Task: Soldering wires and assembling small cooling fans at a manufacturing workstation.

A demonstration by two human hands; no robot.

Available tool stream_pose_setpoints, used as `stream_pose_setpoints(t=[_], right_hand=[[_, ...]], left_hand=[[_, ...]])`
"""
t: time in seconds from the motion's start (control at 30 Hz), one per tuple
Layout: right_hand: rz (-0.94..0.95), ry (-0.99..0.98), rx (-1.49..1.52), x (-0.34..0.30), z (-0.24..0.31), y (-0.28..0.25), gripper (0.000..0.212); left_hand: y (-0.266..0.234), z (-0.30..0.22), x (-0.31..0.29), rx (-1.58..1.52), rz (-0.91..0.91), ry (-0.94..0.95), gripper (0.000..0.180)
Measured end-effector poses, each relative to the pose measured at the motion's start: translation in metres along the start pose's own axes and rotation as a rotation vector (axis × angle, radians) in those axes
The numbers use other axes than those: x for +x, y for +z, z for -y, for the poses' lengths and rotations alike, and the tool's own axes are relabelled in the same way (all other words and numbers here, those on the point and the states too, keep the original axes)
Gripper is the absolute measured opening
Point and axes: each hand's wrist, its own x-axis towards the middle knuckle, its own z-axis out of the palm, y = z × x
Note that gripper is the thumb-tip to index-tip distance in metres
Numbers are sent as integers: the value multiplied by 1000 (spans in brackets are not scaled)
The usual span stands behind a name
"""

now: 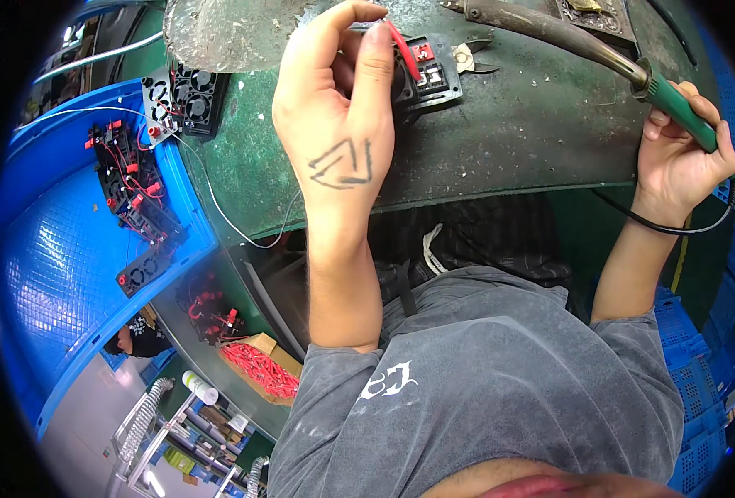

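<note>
My left hand [334, 108] is closed in a pinch, thumb and forefinger on a red wire [402, 51]. The wire's lower end meets a black plastic panel [446, 91] with a red and black socket, lying on the green bench; my fingers partly cover this panel. In my right hand [674, 158] is a soldering iron, gripped by its green handle [679, 109]. Its long metal barrel [566, 37] points up and left over the bench, with the tip end apart from the panel. A black cord [699, 231] hangs from the handle past my wrist.
Cutters [485, 69] lie beside the panel. A black fan unit [197, 104] sits at the bench's left end, by a blue bin [60, 241] holding fan panels with red connectors. Below is a cardboard box of red wires [259, 369]. Another person [139, 336] shows at lower left.
</note>
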Motion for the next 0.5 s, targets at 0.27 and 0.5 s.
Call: stream_pose_setpoints(t=[0.27,0.5], right_hand=[[9,8,-2,0,0,4,45],[7,1,-18,-1,-1,8,45]], left_hand=[[-17,7,-2,110,142,87,25],[-25,28,27,48,387,443,67]])
